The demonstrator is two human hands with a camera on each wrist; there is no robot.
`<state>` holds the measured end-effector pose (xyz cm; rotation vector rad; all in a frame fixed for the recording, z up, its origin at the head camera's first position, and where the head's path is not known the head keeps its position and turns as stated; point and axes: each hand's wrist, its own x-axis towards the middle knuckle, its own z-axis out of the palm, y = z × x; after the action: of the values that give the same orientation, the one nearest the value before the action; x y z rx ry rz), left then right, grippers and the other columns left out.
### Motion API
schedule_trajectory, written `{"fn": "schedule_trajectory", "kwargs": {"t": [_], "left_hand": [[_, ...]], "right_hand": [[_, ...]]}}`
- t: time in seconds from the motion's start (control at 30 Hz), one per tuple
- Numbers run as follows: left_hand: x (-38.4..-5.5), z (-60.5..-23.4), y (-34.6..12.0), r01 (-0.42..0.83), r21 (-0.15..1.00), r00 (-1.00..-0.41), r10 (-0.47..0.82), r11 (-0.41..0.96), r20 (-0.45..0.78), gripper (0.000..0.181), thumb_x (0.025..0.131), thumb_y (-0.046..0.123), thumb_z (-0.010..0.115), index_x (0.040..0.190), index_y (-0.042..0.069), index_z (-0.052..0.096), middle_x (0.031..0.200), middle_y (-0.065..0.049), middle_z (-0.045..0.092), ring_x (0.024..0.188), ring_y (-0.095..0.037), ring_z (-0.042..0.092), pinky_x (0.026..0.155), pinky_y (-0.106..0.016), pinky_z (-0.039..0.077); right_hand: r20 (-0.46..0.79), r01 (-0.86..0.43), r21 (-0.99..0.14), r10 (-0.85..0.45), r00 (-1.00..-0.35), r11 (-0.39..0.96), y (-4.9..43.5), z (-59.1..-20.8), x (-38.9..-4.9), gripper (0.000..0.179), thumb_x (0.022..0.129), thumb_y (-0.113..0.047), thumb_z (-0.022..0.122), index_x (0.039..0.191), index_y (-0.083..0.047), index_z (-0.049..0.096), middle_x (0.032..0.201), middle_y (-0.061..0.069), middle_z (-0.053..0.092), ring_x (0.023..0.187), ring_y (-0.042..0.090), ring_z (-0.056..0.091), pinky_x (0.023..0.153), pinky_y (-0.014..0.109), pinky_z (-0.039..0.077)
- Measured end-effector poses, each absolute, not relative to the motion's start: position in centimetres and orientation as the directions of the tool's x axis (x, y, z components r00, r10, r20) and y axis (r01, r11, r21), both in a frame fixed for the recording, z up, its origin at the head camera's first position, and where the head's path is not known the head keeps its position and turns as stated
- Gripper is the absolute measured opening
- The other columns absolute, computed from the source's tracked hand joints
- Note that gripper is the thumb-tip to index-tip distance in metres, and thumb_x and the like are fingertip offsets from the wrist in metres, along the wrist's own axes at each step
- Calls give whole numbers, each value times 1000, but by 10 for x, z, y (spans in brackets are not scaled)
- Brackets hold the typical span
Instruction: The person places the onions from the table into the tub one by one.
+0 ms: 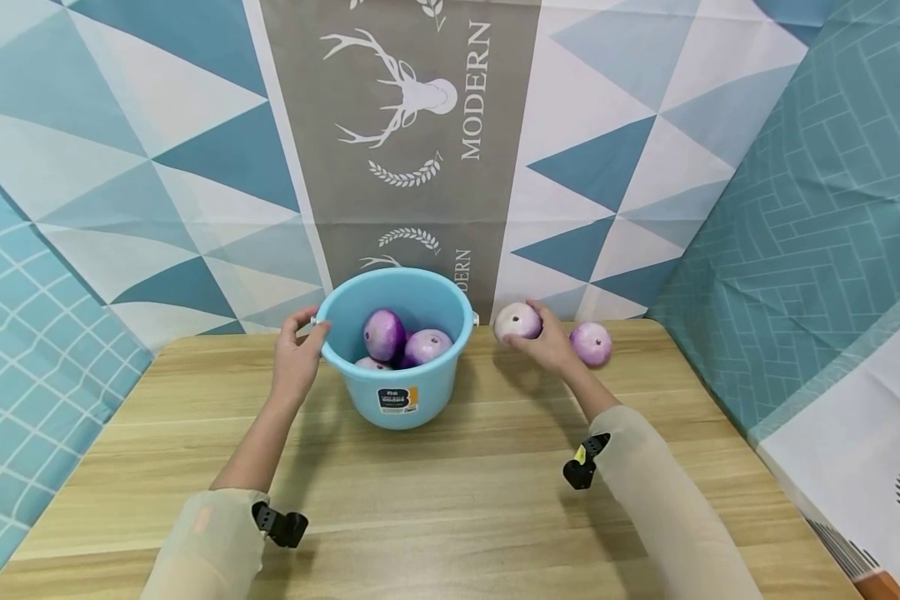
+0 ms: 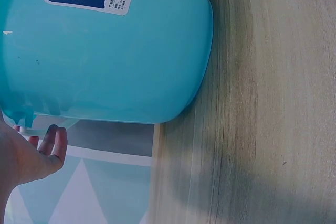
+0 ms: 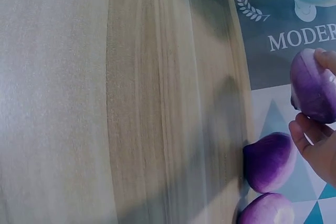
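A light blue bucket (image 1: 397,400) stands upright near the table's back edge, with several purple onions (image 1: 385,335) inside. My left hand (image 1: 297,350) grips the bucket's rim at the left handle joint; its fingers (image 2: 60,142) show beside the pale handle in the left wrist view. To the right of the bucket, my right hand (image 1: 551,337) holds a purple onion (image 1: 517,322) between thumb and fingers, raised above the table in the right wrist view. Past that hand lies another onion (image 1: 590,343). The right wrist view shows two onions on the table, a darker one (image 3: 269,162) nearer the hand.
The wooden table (image 1: 435,508) ends at a patterned cloth backdrop (image 1: 592,167) right behind the bucket. Blue tiled cloth (image 1: 37,358) hangs at the left and a teal cloth (image 1: 810,250) at the right. Small black cameras (image 1: 281,525) sit on both sleeves.
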<state>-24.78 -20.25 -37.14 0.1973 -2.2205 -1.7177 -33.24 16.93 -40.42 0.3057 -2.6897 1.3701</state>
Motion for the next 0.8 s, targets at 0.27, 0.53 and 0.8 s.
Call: {"fn": "schedule_trajectory", "kwargs": {"t": [0.27,0.53,0.8], "left_hand": [[-247,-371,-202,99,963,-941,-291,251,172,49,94,34,48,137,11,42,144,-7,38,105,-15,51,70,-11,46],[-248,-371,-203,94,963,-942,-291,251,168,50,94,34,48,137,11,42,144,-7,38,107,-17,51,71,-11,45],[-247,-370,-202,93,964,-941,-294,249,167,49,94,34,48,137,10,43,144,-8,38,105,-15,51,70,-11,46]], "right_hand": [[193,-232,-817,-128,-973,527,172,-393,-329,82,82,-28,71,145,-4,24,144,21,34,129,35,41,106,48,36],[195,-217,-802,-100,-976,556,175,-382,-327,80,83,-34,69,145,-9,26,144,18,36,124,32,45,103,48,39],[187,-204,-815,-88,-978,543,173,-372,-326,80,82,-37,69,146,-13,27,141,18,39,119,33,49,100,48,41]]}}
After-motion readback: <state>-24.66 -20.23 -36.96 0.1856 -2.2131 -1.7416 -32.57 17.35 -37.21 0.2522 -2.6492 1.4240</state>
